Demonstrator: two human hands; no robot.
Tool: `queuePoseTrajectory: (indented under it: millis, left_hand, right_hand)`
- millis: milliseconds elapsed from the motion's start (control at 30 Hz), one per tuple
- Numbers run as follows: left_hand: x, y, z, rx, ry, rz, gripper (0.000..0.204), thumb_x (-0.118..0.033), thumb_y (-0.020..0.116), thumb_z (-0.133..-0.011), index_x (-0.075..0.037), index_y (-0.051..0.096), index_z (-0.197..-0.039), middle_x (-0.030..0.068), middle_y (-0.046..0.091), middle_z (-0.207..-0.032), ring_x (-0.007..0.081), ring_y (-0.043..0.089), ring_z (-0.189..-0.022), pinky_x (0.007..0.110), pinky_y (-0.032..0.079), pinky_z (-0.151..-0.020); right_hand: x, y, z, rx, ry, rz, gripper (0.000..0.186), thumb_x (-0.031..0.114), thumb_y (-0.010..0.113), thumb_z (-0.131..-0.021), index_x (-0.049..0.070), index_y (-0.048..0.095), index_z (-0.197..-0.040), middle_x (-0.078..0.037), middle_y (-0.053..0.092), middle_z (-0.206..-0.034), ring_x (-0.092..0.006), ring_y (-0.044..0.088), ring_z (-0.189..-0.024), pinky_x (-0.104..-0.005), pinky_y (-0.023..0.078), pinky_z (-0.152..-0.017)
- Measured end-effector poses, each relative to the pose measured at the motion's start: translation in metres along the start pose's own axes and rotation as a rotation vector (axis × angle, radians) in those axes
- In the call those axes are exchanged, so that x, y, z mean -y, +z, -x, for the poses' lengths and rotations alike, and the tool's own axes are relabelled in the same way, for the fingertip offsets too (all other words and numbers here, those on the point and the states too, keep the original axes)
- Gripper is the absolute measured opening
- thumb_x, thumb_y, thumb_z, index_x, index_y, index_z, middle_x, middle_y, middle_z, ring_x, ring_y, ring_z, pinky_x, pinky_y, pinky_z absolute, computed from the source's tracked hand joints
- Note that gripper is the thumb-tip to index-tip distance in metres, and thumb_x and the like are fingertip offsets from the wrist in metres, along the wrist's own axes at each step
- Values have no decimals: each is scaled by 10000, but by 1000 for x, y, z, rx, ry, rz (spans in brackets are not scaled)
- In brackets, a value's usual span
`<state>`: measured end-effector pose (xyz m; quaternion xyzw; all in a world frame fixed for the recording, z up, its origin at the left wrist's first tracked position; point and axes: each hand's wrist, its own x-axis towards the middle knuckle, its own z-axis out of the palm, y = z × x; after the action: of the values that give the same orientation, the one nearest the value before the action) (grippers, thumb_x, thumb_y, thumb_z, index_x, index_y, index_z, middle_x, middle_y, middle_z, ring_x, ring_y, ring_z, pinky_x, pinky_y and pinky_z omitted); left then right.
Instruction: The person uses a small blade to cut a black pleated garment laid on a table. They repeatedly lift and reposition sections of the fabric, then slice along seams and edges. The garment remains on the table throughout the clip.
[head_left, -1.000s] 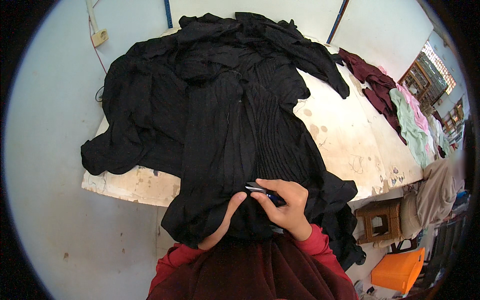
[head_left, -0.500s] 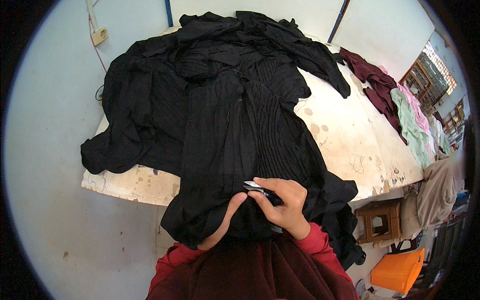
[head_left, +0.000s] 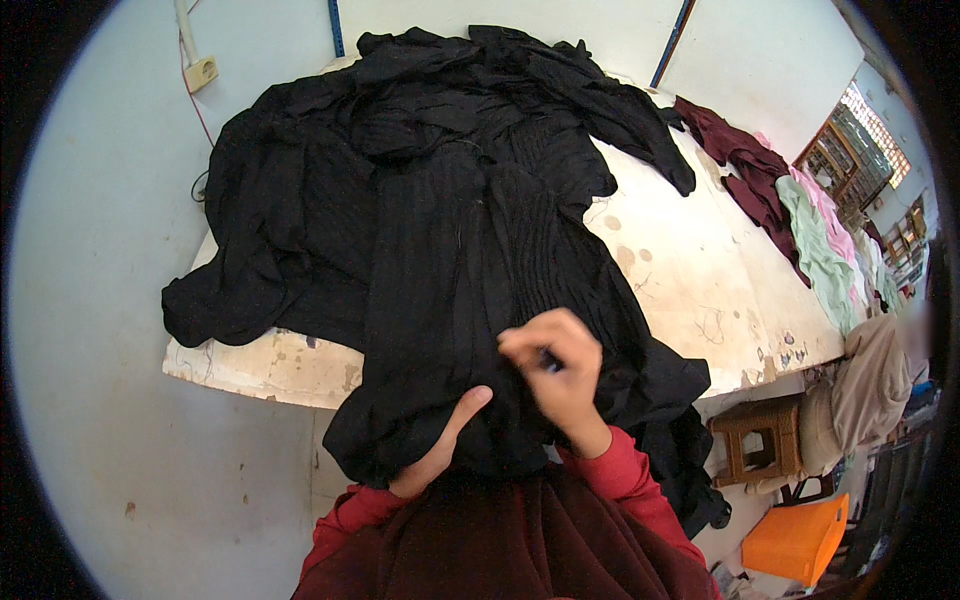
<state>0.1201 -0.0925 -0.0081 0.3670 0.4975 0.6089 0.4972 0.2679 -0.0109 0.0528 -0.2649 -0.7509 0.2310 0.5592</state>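
A black pleated garment (head_left: 430, 270) lies spread over the table, its near end draped over the front edge towards me. My left hand (head_left: 447, 440) is closed on that near end, thumb on top of the cloth and fingers hidden beneath it. Just above and to the right, my right hand (head_left: 560, 365) is raised over the pleats, thumb and forefinger pinched together and slightly blurred. Thread snips (head_left: 550, 362) are tucked in its curled fingers; only a dark part shows. Whether the fingertips pinch a thread, I cannot make out.
The pale, stained table (head_left: 700, 270) has loose threads on it. Maroon cloth (head_left: 745, 165) and light green cloth (head_left: 815, 245) lie along its right side. A brown stool (head_left: 755, 440) and an orange container (head_left: 800, 540) stand on the floor at right.
My right hand has moved up and away from the left thumb, and its fingers have curled. The snips' blades, which pointed left between the fingers, are now hidden. My left hand has barely moved.
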Motion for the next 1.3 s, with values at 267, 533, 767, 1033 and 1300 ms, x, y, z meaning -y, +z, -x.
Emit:
queuePoseTrajectory:
  millis: [267, 533, 767, 1033, 1300]
  left_hand:
    - [16, -3, -1, 26, -7, 97, 538, -234, 764, -804, 58, 546, -1199, 150, 578, -1221, 256, 559, -1111, 342, 412, -992]
    - [-19, 11, 3, 71, -300, 510, 434, -177, 655, -886, 17, 516, -1250, 124, 560, -1240, 219, 555, -1124, 345, 435, -991]
    - [-9, 4, 4, 102, -257, 471, 431, -255, 549, -955, -18, 471, -1306, 115, 526, -1289, 221, 523, -1174, 368, 423, -1013]
    - [9, 1, 2, -1, -258, 499, 424, -161, 681, -864, 14, 543, -1223, 128, 561, -1218, 233, 548, -1122, 349, 442, -988]
    - [11, -1, 3, 28, -131, 290, 410, -240, 605, -923, -18, 524, -1259, 116, 552, -1236, 220, 531, -1152, 372, 438, -991]
  right_hand:
    - [12, -14, 6, -2, 476, -454, 145, 53, 650, -855, -10, 624, -983, 8, 569, -803, -17, 473, -634, -166, 344, -567]
    - [14, 6, 26, 82, 485, -451, 338, -5, 719, -789, 23, 616, -1110, -37, 612, -890, -84, 584, -787, -205, 464, -694]
    - [29, -6, 7, 185, 263, 34, 274, 82, 771, -719, -15, 688, -961, -100, 676, -811, -137, 638, -714, -237, 460, -618]
    - [27, -5, 9, 118, -43, 303, 186, 152, 774, -729, 65, 715, -883, -69, 703, -780, -194, 668, -615, -276, 467, -517]
    - [26, -6, 6, 108, -73, 298, 187, 140, 784, -712, 66, 715, -869, -65, 707, -789, -188, 675, -627, -270, 471, -518]
